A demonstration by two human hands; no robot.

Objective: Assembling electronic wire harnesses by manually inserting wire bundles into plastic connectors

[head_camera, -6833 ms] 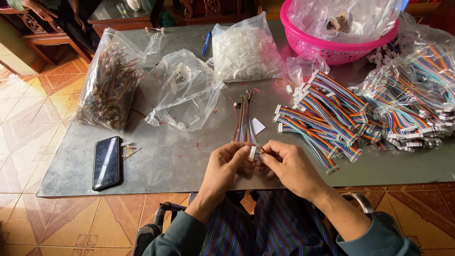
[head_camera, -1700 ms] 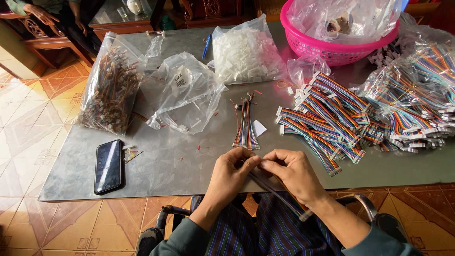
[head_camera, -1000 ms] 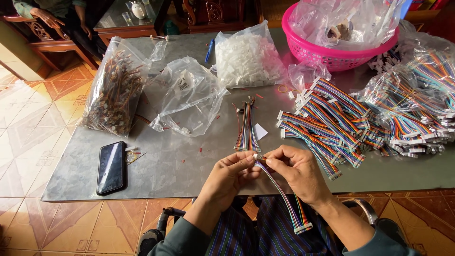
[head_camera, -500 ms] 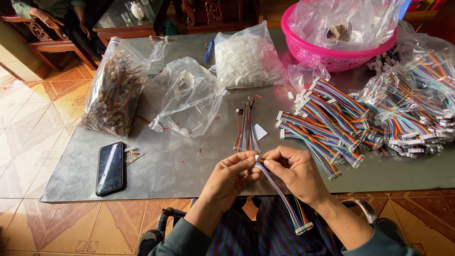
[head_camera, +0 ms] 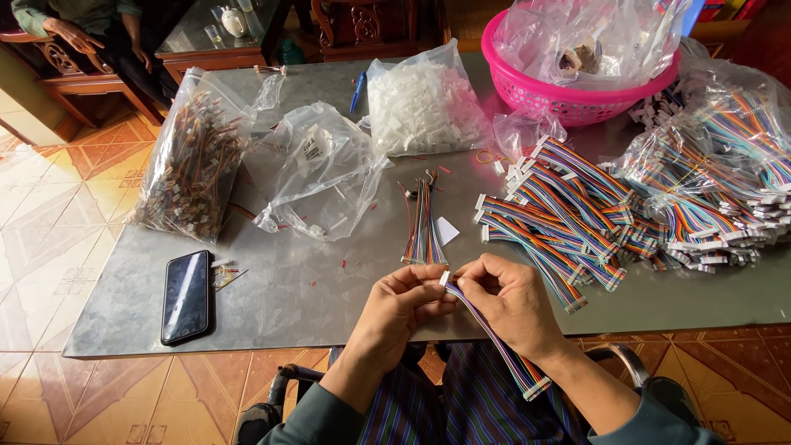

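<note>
Left of frame: black phone [head_camera: 186, 296] flat on the grey table [head_camera: 329, 288], with a bag of brown-wired parts [head_camera: 191, 161] above it at upper left. Centre: a near-empty clear bag [head_camera: 325, 169], a bag of white housings [head_camera: 424, 103], and a small loose bundle of wires [head_camera: 423, 233].

My left hand [head_camera: 400, 305] and right hand [head_camera: 511, 301] meet at lower centre, at the table's near edge. Both are pinched narrow on the white connector end of one rainbow ribbon cable [head_camera: 494, 334].

The cable's long axis runs diagonally: top end between my fingertips, far connector hanging toward lower right over my lap.

It looks light and limp, with thin wires that probably kink easily. Best held by the rigid plastic housing, not the strands.

Right of frame: piles of finished cables [head_camera: 577, 206] and a pink basket [head_camera: 577, 99] at upper right.
</note>
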